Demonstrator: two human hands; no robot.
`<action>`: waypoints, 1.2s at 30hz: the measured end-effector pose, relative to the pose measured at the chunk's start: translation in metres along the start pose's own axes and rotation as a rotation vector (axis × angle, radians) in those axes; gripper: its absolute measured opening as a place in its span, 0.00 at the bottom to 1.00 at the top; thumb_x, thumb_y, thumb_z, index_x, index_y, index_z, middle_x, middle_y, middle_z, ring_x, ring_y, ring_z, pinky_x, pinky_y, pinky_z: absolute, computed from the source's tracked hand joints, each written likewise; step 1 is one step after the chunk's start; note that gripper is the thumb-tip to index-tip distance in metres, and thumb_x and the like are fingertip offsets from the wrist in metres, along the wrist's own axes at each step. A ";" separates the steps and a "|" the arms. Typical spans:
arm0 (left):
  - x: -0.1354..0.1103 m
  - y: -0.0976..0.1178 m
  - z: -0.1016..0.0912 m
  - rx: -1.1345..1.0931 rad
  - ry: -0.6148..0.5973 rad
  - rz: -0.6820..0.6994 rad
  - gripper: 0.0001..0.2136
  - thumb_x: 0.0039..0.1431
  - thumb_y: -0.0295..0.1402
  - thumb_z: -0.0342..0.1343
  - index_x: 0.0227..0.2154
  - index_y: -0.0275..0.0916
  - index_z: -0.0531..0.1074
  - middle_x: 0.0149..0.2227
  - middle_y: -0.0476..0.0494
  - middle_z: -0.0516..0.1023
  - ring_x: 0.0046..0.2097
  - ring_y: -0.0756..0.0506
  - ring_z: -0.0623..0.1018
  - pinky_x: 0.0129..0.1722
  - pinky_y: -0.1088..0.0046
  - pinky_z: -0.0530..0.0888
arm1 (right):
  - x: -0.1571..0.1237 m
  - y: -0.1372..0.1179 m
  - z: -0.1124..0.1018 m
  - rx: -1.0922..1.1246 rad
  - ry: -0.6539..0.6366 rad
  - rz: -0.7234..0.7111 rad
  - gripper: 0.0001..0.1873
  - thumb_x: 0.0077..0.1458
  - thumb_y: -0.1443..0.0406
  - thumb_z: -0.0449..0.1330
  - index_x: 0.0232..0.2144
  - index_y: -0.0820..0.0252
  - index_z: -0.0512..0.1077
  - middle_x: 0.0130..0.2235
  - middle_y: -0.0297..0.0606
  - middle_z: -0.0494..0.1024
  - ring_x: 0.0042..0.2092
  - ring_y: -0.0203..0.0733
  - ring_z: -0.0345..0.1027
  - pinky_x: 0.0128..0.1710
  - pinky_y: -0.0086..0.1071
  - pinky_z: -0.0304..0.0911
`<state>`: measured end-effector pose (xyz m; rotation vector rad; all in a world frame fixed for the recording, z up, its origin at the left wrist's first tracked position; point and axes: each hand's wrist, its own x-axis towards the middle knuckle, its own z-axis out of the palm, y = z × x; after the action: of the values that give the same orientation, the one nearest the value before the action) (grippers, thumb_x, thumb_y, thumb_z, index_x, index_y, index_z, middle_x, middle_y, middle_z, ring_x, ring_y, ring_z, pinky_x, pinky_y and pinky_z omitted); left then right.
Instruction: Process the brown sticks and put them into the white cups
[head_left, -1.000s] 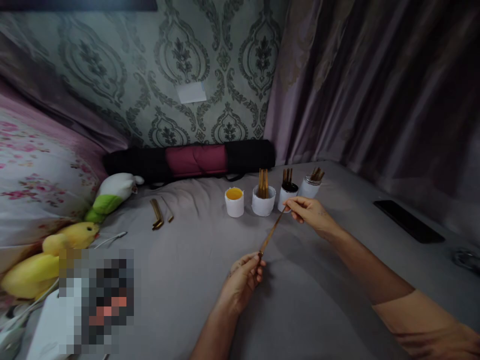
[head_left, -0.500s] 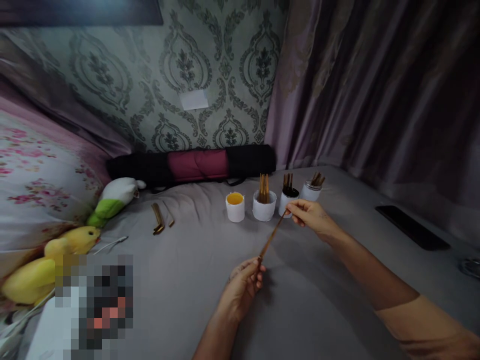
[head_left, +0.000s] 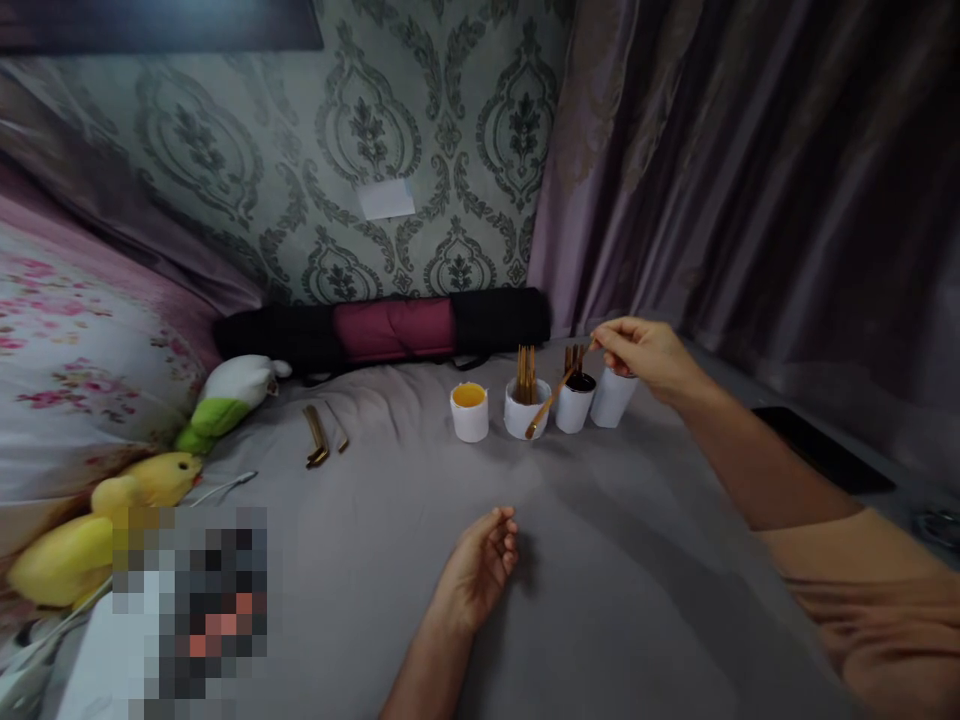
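My right hand pinches the top end of a thin brown stick and holds it slanted above a row of small white cups. The stick's lower tip hangs in front of the second cup, which holds several sticks. To the left stands a cup with yellow contents. A dark-filled cup and a fourth cup sit under my right hand. My left hand rests on the grey sheet, fingers loosely curled, holding nothing.
A few loose sticks lie on the sheet to the left. A black and maroon roll lies along the wall. Plush toys sit at the left, and a dark phone lies at the right near the curtain.
My left hand let go of the stick's lower end and stayed on the sheet. My right hand lifted the stick up and back over the cups.
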<state>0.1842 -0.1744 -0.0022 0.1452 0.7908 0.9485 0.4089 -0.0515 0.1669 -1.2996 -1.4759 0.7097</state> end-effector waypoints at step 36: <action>0.001 0.004 -0.003 -0.041 -0.008 -0.013 0.06 0.53 0.27 0.52 0.34 0.30 0.67 0.25 0.48 0.68 0.22 0.57 0.66 0.19 0.83 0.63 | 0.082 0.012 0.040 -0.481 -0.309 -0.288 0.08 0.52 0.68 0.51 0.29 0.65 0.70 0.29 0.37 0.75 0.21 0.28 0.64 0.21 0.22 0.57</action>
<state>0.1805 -0.1720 -0.0031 0.1082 0.7632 0.9507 0.3825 0.0364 0.1679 -1.3228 -2.1293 0.3851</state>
